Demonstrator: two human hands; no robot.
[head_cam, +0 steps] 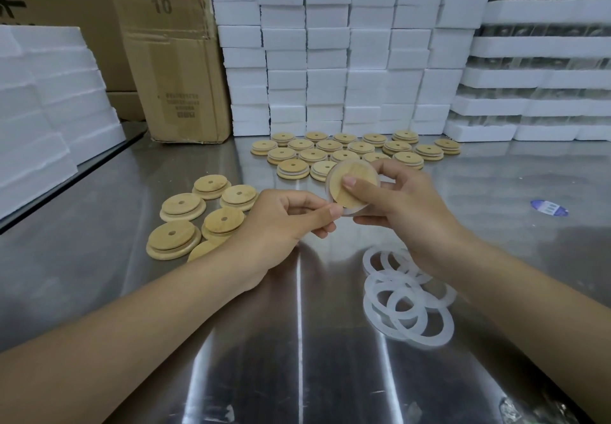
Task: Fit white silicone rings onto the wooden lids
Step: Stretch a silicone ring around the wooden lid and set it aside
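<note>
A round wooden lid (358, 180) is held up above the steel table, tilted toward me, with a translucent white silicone ring (330, 192) around its rim. My right hand (403, 208) grips the lid, thumb pressed on its face. My left hand (291, 218) pinches the ring at the lid's lower left edge. Several bare wooden lids (180, 207) with centre holes lie on the table to the left. Loose white rings (408, 304) are piled at the lower right, under my right forearm.
Several lids in rows (350, 150) lie at the back of the steel table (251, 357). Behind them stands a wall of white foam boxes (330, 59), a cardboard box (172, 59) at the back left, foam slabs (43, 109) on the left. A blue sticker (549, 208) lies at right.
</note>
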